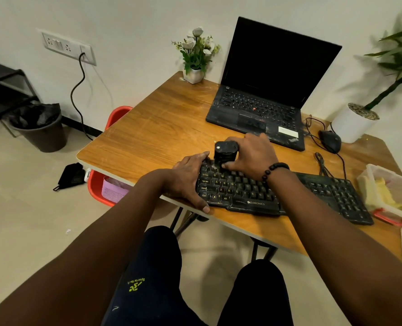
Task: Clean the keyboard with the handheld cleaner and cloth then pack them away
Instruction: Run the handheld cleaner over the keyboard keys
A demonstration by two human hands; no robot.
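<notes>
A black keyboard (289,194) lies along the near edge of the wooden table (153,128). My right hand (251,156) grips a small black handheld cleaner (225,150), which stands upright on the keyboard's upper left keys. My left hand (188,180) holds the keyboard's left end, fingers over its top corner and thumb at the front edge. A yellow cloth (388,194) lies in a clear plastic box (381,170) at the table's right edge.
An open black laptop (265,100) stands behind the keyboard, a wired mouse (330,141) to its right. A small flower pot (194,74) and a white plant pot (352,123) stand at the back. A red chair (96,184), black pouch (71,176) and bin (40,130) are on the left.
</notes>
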